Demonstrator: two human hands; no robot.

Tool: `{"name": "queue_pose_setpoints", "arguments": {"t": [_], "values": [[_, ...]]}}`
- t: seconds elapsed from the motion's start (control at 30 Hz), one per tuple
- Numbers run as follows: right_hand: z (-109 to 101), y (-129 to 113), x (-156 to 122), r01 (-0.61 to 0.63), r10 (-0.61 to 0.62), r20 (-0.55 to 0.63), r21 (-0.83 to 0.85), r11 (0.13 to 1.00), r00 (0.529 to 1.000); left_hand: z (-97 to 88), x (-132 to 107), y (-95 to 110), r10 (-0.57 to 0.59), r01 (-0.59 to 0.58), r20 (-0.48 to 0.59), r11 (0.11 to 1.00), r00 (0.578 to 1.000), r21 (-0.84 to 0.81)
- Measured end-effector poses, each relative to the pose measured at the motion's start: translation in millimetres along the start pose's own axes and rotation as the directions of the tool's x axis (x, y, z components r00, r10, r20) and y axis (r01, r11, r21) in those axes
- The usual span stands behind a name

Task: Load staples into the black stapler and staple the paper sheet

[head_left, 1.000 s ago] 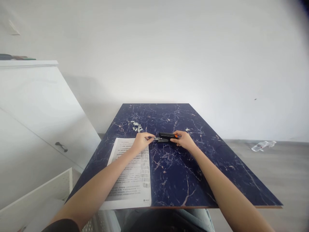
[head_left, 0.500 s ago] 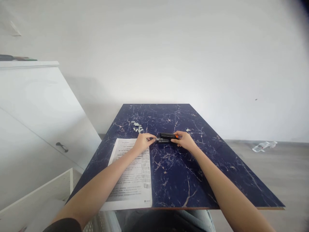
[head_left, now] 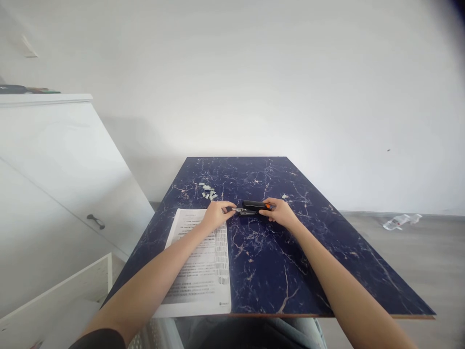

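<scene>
Over the table a black stapler (head_left: 253, 205) with an orange part lies on its long side between my two hands. Its upper arm is raised off a lower part that shows bright metal. My right hand (head_left: 278, 212) has its fingers closed around the stapler's right end, by the orange part. At the other end my left hand (head_left: 217, 214) pinches a small dark piece at the tip of the metal part. Whether that piece is separate from the stapler I cannot tell. Printed pages (head_left: 198, 271) lie beneath my left forearm.
Several small pale scraps (head_left: 208, 190) are scattered beyond my left hand, and one scrap (head_left: 285, 197) lies beyond my right. The blue marbled table (head_left: 254, 271) reaches to the wall. A white cabinet (head_left: 61, 155) stands left; a crumpled clear plastic item (head_left: 401, 221) is on the floor at right.
The whole view has shifted slightly. Both hands keep their hold on the stapler, and a little more of the dark piece shows in my left fingers.
</scene>
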State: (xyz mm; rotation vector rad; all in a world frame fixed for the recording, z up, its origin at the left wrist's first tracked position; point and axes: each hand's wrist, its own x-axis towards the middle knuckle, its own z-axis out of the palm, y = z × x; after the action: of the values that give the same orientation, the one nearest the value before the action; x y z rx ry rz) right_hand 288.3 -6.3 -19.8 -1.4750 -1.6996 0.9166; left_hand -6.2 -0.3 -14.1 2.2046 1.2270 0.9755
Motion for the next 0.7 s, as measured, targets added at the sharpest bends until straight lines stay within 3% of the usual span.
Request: {"name": "queue_pose_setpoints", "arguments": {"t": [0.2,0.33,0.43,0.57,0.7], "values": [[-1.0,-6.2,-3.0,-0.017,0.017,-0.004,0.005,1.0,1.0,0.2,0.4,0.1,0.074,-0.074,-0.028,0.997,0.997,0.001],[-1.7,-9.2,-4.2,-0.03,0.03,-0.004,-0.007,1.0,1.0,-0.2,0.4,2.8,0.026,-0.038,-0.109,0.993,0.994,-0.109],[-2.0,-7.0,-3.5,-0.01,0.01,-0.001,-0.017,1.0,1.0,0.2,0.2,4.0,0.003,-0.023,-0.097,0.978,0.995,-0.208],[-1.9,-3.2,-2.3,0.008,-0.008,0.003,-0.026,1.0,1.0,2.8,0.4,1.3,-0.134,0.094,-0.077,0.917,0.988,-0.388],[-1.7,-1.1,-1.6,0.004,-0.004,0.007,-0.021,1.0,1.0,3.7,1.2,-2.3,-0.172,0.125,-0.078,0.899,0.982,-0.42]]}}
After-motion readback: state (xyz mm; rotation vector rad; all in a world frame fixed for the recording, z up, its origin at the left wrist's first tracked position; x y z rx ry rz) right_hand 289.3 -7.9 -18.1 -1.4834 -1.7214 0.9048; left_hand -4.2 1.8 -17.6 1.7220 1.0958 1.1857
